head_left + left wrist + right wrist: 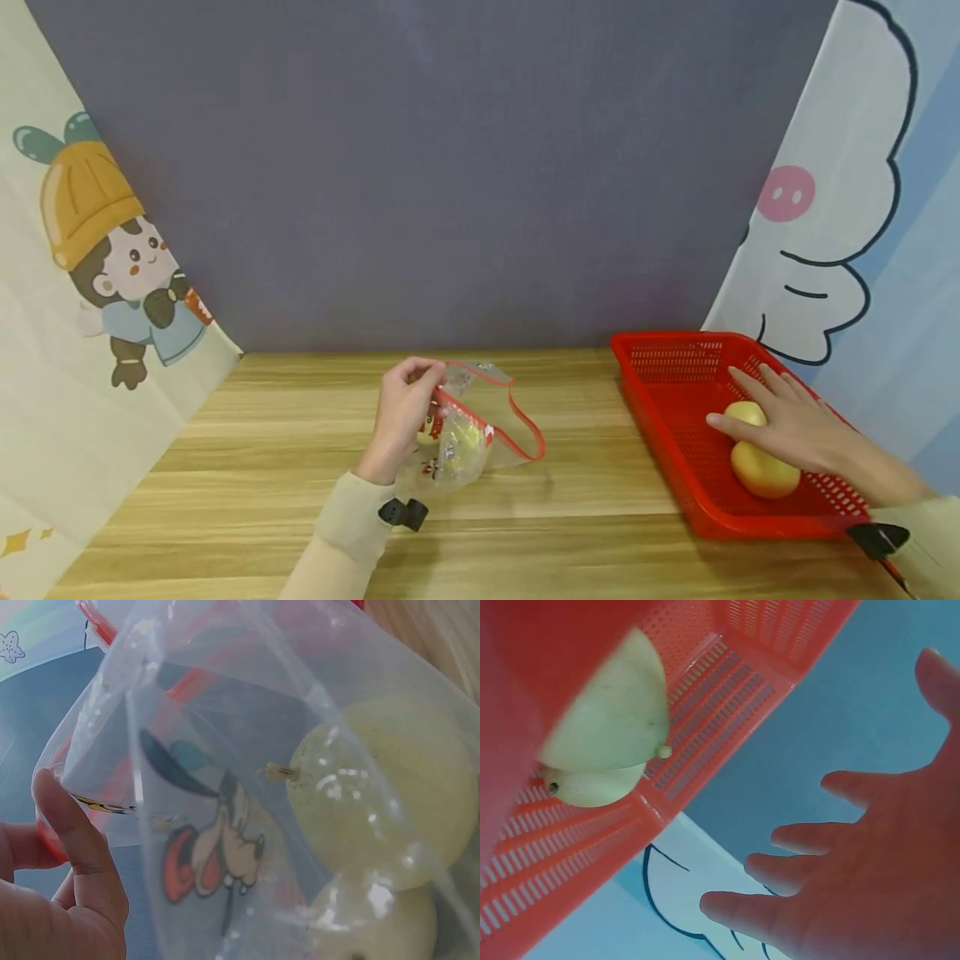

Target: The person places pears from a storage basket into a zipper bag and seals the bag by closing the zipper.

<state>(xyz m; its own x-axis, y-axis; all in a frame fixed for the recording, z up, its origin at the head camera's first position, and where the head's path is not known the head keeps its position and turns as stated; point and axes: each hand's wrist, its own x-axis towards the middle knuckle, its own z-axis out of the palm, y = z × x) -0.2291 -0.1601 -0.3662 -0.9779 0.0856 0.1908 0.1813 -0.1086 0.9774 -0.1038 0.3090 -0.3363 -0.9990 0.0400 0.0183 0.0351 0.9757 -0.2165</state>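
Note:
My left hand (397, 417) pinches the red zip edge of a clear zip bag (528, 427), whose mouth gapes to the right. In the left wrist view two round pale yellow pears (390, 795) lie inside the bag, behind a printed cartoon dog. Over the right side of a red basket (663, 454), my right hand (798, 425) is spread with fingers extended, holding nothing. Two more yellow pears sit in the basket, the nearer pear (763, 471) just below the hand and the farther pear (742, 412) partly covered by it.
Everything stands on a wood-grain table (225, 483). A dark grey panel (450, 183) rises along its back edge. Cartoon-printed cloths hang at both sides, the right cloth (840, 200) close behind the basket. Perforated walls surround the basket's pears.

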